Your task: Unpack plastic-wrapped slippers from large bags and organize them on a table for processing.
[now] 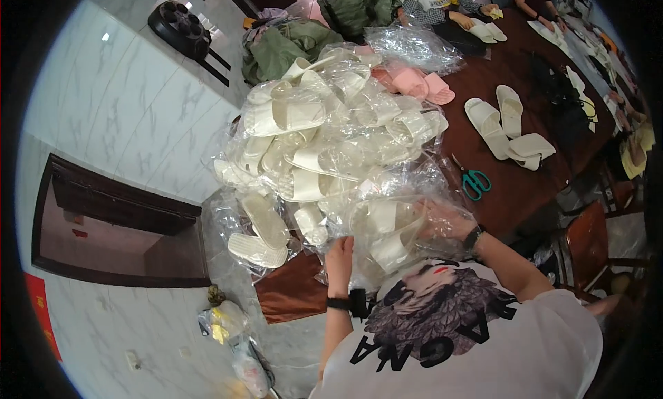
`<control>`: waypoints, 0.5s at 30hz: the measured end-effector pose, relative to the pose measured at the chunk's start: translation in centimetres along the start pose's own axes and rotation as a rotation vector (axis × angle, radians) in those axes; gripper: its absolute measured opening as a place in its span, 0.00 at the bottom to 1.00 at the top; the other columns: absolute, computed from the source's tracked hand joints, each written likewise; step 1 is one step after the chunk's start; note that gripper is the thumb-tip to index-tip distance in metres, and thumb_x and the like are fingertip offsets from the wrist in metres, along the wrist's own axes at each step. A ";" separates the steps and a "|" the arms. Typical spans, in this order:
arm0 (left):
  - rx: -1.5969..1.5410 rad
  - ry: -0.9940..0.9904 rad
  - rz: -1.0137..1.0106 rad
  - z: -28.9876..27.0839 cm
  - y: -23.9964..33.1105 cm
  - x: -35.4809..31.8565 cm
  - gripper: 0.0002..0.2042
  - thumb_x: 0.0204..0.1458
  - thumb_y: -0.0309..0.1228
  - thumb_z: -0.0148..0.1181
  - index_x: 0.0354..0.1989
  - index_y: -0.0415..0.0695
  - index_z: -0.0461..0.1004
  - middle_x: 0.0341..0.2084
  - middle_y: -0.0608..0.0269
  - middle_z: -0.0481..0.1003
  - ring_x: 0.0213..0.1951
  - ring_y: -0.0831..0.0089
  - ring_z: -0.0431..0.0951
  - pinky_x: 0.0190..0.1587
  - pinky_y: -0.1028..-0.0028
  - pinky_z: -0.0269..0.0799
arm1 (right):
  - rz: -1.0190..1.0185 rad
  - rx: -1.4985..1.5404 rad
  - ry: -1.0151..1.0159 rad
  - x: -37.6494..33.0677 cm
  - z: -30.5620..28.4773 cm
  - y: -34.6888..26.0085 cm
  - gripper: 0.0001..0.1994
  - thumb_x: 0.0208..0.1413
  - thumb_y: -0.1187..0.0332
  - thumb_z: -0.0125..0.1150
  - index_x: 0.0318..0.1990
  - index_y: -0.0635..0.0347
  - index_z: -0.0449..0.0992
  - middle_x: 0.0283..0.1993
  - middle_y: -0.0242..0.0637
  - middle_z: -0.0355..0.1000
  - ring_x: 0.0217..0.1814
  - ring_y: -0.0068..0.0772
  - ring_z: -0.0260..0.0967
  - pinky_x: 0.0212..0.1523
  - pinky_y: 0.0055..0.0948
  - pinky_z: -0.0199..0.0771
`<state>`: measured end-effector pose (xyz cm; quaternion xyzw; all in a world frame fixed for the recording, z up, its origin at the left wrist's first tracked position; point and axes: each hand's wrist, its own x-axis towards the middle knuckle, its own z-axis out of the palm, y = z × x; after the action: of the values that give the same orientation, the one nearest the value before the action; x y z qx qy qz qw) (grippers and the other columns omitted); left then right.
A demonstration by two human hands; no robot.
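A pair of white slippers (384,233) lies in a clear plastic bag (369,276) close to my body. My right hand (447,223) shows through the plastic at the right end of these slippers, its fingers bent around their edge. On the left, my left hand (339,257) is closed, fingertips together at the bag's left side; the film in its grip is hard to see. Beyond both hands rises a heap of bagged white slippers (324,163). Another bagged white pair (259,236) lies left of my left hand.
Teal-handled scissors (475,183) lie on the brown table (507,198), near loose white slippers (487,126). Pink slippers (423,86) and a pile of clear bags (414,48) lie farther back. People sit along the far side; a wooden chair (585,243) stands at right.
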<state>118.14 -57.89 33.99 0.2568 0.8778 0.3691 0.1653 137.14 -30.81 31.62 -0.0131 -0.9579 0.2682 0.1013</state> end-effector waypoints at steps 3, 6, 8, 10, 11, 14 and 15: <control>-0.104 -0.132 -0.132 0.8 2.2 1.7 0.22 0.58 0.45 0.54 0.49 0.36 0.72 0.25 0.49 0.78 0.27 0.66 0.80 0.32 0.70 0.72 | 0.163 0.257 -0.060 -0.4 -1.2 -0.8 0.31 0.49 0.57 0.66 0.59 0.58 0.65 0.60 0.41 0.62 0.63 0.42 0.57 0.64 0.36 0.56; -0.227 -0.152 -0.219 1.4 1.0 3.1 0.20 0.58 0.43 0.55 0.47 0.37 0.72 0.22 0.57 0.76 0.23 0.71 0.78 0.27 0.74 0.71 | 0.066 0.659 0.099 -1.2 1.1 1.7 0.29 0.46 0.59 0.68 0.55 0.58 0.67 0.56 0.43 0.64 0.61 0.43 0.59 0.62 0.36 0.58; -0.297 -0.173 -0.312 1.4 1.9 2.9 0.18 0.58 0.42 0.56 0.46 0.38 0.72 0.22 0.58 0.75 0.22 0.71 0.77 0.26 0.75 0.71 | 0.119 0.413 -0.100 -1.1 1.0 2.4 0.27 0.45 0.59 0.68 0.53 0.59 0.68 0.52 0.44 0.66 0.57 0.44 0.63 0.58 0.38 0.61; -0.366 0.097 -0.158 1.0 2.8 1.8 0.13 0.58 0.36 0.58 0.43 0.39 0.72 0.27 0.61 0.74 0.23 0.73 0.76 0.27 0.77 0.73 | 0.116 0.485 -0.096 -0.3 -0.8 0.8 0.26 0.45 0.59 0.68 0.52 0.60 0.69 0.50 0.46 0.67 0.55 0.45 0.64 0.55 0.38 0.62; -0.361 0.100 -0.162 1.0 1.8 1.7 0.13 0.58 0.36 0.58 0.43 0.39 0.72 0.27 0.61 0.74 0.23 0.73 0.76 0.27 0.77 0.73 | 0.100 0.554 -0.098 0.1 -1.7 -0.1 0.25 0.45 0.60 0.68 0.50 0.60 0.70 0.49 0.47 0.68 0.53 0.45 0.65 0.53 0.39 0.64; -0.420 0.084 0.062 1.0 -0.1 2.0 0.08 0.58 0.31 0.57 0.41 0.40 0.73 0.32 0.62 0.74 0.25 0.75 0.75 0.30 0.77 0.75 | 0.153 0.671 -0.238 0.9 -3.3 -0.5 0.25 0.45 0.59 0.68 0.50 0.60 0.70 0.48 0.47 0.69 0.51 0.47 0.66 0.51 0.37 0.65; -0.533 0.089 0.022 0.7 -0.1 2.0 0.07 0.59 0.30 0.56 0.39 0.40 0.72 0.31 0.63 0.74 0.27 0.75 0.76 0.30 0.77 0.75 | 0.156 0.675 -0.237 1.0 -4.0 -0.6 0.25 0.45 0.59 0.68 0.50 0.60 0.70 0.48 0.47 0.69 0.51 0.47 0.66 0.51 0.37 0.65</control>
<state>116.81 -56.44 33.20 0.1973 0.7533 0.5998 0.1843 136.98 -29.19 35.49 -0.0208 -0.8167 0.5758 -0.0328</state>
